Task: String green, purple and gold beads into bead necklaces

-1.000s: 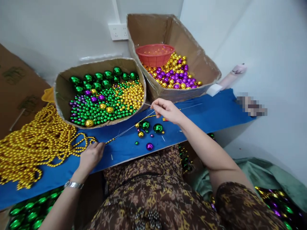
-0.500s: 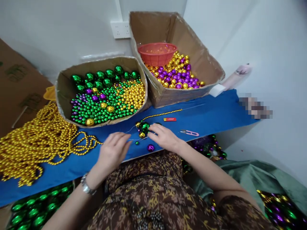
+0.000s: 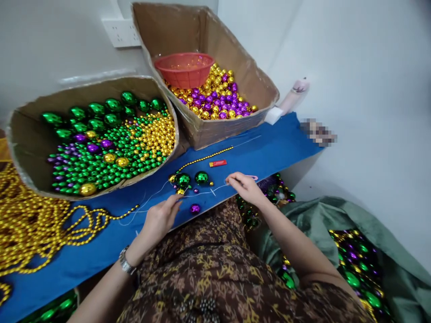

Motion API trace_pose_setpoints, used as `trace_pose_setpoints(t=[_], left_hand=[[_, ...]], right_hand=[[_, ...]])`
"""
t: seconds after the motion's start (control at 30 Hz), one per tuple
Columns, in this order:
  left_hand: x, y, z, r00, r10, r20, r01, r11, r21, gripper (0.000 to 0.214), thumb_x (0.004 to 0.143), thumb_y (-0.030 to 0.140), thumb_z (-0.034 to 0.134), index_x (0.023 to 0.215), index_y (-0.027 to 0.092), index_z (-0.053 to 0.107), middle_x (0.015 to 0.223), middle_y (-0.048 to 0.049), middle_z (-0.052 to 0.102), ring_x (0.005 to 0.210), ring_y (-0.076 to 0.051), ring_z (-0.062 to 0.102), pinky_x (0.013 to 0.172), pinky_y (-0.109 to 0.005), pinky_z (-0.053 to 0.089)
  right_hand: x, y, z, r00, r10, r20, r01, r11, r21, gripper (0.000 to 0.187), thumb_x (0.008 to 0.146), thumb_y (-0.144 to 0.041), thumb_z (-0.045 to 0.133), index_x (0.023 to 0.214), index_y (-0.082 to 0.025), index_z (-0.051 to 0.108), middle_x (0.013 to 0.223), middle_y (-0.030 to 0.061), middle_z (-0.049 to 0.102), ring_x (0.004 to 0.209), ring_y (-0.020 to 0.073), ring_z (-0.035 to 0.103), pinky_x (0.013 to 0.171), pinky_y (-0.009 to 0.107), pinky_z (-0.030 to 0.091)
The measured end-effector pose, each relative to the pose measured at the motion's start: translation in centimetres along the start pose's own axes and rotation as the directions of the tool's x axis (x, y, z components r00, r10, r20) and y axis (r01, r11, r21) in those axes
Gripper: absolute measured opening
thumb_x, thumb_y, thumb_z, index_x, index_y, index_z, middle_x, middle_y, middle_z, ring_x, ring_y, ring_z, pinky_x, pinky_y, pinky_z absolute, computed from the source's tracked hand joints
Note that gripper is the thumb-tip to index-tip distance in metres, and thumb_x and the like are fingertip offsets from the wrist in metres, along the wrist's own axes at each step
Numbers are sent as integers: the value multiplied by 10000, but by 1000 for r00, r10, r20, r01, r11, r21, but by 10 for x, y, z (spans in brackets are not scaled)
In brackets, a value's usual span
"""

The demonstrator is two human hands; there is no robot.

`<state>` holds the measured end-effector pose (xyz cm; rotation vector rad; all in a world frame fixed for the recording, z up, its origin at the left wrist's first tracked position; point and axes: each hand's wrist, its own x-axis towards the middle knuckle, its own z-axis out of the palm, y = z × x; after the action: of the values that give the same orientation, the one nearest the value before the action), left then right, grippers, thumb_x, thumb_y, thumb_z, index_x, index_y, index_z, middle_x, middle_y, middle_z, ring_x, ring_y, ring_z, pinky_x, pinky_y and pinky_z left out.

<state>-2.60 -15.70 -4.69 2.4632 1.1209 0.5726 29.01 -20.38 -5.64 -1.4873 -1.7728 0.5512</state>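
A thin white string (image 3: 204, 193) runs low over the blue cloth between my two hands. My left hand (image 3: 163, 214) pinches it beside a cluster of beads: a big green bead (image 3: 183, 180), a gold bead (image 3: 172, 178) and smaller ones. My right hand (image 3: 245, 187) has its thumb and forefinger closed on the string's other side. Close to the string lies a small purple bead (image 3: 195, 191); I cannot tell whether it is threaded. Another large green bead (image 3: 201, 177) rests between the hands, and a larger purple bead (image 3: 195, 208) sits near the table edge.
A box of green, gold and purple beads (image 3: 37, 101) stands behind my left hand. Another box (image 3: 232, 130) holds a red basket (image 3: 183, 74). Gold bead strands (image 3: 33, 215) heap at left. A lighter (image 3: 217, 163) and partly hidden pink snips (image 3: 252, 177) lie on the cloth.
My right hand has moved off the bead cluster to the right, drawing the string out, and uncovered the second green bead. My left hand now pinches near the cluster. The view has shifted right.
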Motion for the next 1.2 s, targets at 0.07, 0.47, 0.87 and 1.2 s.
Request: trace_pose_setpoints(t=[0.07, 0.47, 0.87, 1.2], left_hand=[[0, 0, -2, 1000, -21, 13, 22, 996, -91, 269, 971, 334, 440, 1121, 192, 612, 768, -24, 726, 666, -157, 692, 617, -228, 492], [9, 11, -5, 995, -102, 1, 94, 914, -394, 243, 917, 356, 542, 986, 206, 721, 869, -49, 669, 794, -162, 643, 702, -261, 510], [20, 25, -1, 981, -193, -5, 161, 831, -532, 257, 876, 386, 580, 871, 165, 712, 778, -58, 674, 711, -157, 633, 630, -252, 492], [19, 25, 2, 981, -192, 28, 177, 829, -530, 249, 863, 377, 593, 885, 165, 722, 791, -60, 667, 663, -145, 617, 583, -241, 468]], right_hand=[[-8, 20, -8, 993, 106, 58, -100, 990, -103, 235, 970, -321, 442, 1004, -177, 625, 967, 80, 671, 875, 183, 647, 791, 324, 515], [15, 40, 3, 977, 11, 215, 124, 788, -603, 266, 935, -250, 542, 1157, -298, 682, 1231, 87, 597, 1050, 215, 545, 853, 328, 484], [18, 50, 12, 983, 74, 170, 24, 860, -511, 261, 995, -278, 412, 1081, -202, 646, 1137, 83, 650, 963, 172, 644, 772, 267, 503], [21, 56, -2, 955, 10, 296, 123, 897, -426, 176, 925, -257, 548, 958, -262, 721, 1307, 64, 584, 976, 193, 654, 789, 314, 514]])
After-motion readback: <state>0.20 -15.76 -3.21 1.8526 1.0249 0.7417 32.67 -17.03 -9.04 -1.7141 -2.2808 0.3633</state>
